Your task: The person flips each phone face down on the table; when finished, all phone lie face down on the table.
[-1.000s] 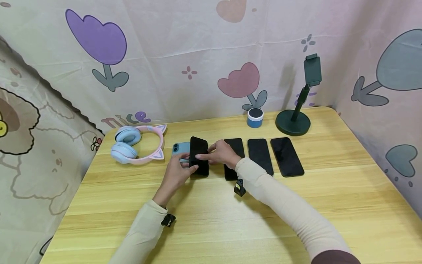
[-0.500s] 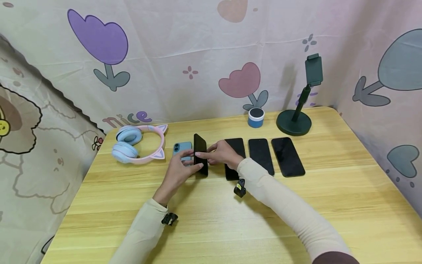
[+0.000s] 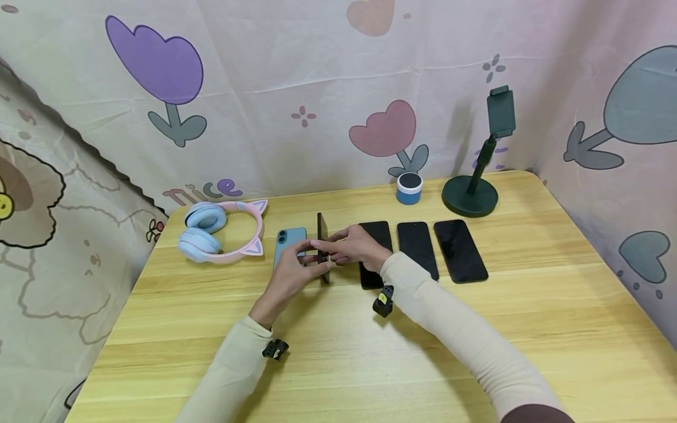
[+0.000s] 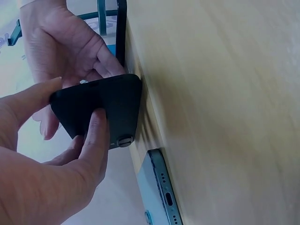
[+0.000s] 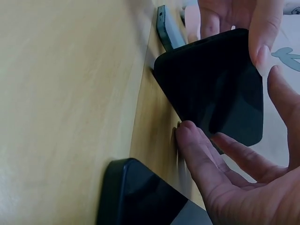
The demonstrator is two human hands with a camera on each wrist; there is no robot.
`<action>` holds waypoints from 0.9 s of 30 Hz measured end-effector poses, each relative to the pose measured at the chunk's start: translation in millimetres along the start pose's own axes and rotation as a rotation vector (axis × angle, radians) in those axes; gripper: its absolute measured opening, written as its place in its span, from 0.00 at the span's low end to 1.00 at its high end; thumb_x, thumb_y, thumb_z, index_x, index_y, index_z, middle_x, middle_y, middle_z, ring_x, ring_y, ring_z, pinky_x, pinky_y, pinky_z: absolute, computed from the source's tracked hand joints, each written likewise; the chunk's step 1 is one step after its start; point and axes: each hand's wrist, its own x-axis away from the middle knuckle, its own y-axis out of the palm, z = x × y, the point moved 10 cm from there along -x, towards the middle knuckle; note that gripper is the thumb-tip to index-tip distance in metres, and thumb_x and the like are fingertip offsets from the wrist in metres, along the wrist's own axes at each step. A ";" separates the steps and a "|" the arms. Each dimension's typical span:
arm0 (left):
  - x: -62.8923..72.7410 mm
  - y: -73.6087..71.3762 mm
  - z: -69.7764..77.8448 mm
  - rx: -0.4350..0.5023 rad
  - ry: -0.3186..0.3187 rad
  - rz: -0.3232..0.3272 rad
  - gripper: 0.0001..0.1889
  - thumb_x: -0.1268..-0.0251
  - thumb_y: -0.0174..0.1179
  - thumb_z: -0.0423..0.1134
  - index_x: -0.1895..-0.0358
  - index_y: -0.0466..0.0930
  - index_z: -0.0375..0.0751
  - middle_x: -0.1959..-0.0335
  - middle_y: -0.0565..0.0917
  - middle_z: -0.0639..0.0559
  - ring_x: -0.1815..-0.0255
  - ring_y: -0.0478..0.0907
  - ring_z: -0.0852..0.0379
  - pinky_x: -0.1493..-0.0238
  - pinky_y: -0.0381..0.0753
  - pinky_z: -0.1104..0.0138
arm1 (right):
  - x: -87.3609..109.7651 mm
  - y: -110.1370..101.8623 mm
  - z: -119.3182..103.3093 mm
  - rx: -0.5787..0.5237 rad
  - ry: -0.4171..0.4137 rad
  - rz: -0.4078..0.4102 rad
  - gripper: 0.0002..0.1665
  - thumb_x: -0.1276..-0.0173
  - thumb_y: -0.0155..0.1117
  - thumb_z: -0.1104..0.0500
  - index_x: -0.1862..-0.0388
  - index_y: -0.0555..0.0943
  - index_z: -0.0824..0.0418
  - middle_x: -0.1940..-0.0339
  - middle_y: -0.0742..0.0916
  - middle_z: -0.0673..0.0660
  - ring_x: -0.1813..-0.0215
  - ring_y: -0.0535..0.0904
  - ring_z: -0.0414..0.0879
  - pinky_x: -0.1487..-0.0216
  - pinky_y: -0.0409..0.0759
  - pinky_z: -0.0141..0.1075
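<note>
A black smartphone [image 3: 321, 226] stands on its long edge on the table, seen almost edge-on in the head view. My left hand [image 3: 290, 275] grips it, thumb at the near end and fingers against the dark back [image 4: 119, 101], where a camera bump shows. Facing the screen [image 5: 215, 79], my right hand [image 3: 359, 247] has its fingers spread loosely; the fingertips lie at or very near the screen and its lower edge, contact unclear. A light blue phone [image 3: 291, 236] lies back up at the left, partly hidden by the left hand.
To the right lie three dark phones, a left one [image 3: 376, 232], a middle one [image 3: 418, 249] and a right one [image 3: 460, 251]. Cat-ear headphones [image 3: 248, 249] rest at the left. A small blue-and-white jar-like object [image 3: 409, 194] and a green phone stand [image 3: 471, 197] stand behind.
The black phone has turned from lying tilted with its screen facing up to standing on its long edge. The left hand has moved slightly right with it; the right hand stays nearly in place.
</note>
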 end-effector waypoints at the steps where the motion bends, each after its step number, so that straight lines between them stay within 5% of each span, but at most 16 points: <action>1: -0.2 1.2 -0.1 0.007 0.001 -0.007 0.35 0.41 0.74 0.38 0.30 0.71 0.39 0.35 0.75 0.41 0.35 0.76 0.43 0.42 0.80 0.52 | 0.1 0.5 0.2 -0.008 0.000 -0.004 0.46 0.41 0.77 0.38 0.35 0.78 0.68 0.41 0.83 0.62 0.56 0.88 0.50 0.51 0.85 0.43; 15: -1.8 11.8 -4.9 0.069 0.036 -0.115 0.43 0.46 0.78 0.38 0.26 0.66 0.40 0.29 0.70 0.42 0.33 0.74 0.42 0.38 0.78 0.53 | 2.1 6.9 0.5 -0.139 0.004 -0.067 0.35 0.33 0.73 0.47 0.34 0.77 0.66 0.47 0.87 0.61 0.48 0.86 0.54 0.44 0.83 0.46; 27: -2.1 13.3 -2.4 -0.026 0.082 -0.127 0.41 0.43 0.77 0.37 0.26 0.68 0.42 0.28 0.70 0.43 0.33 0.75 0.41 0.39 0.78 0.53 | 3.7 10.2 3.4 -0.272 0.017 -0.092 0.31 0.30 0.71 0.53 0.33 0.76 0.65 0.43 0.85 0.67 0.45 0.86 0.56 0.44 0.82 0.48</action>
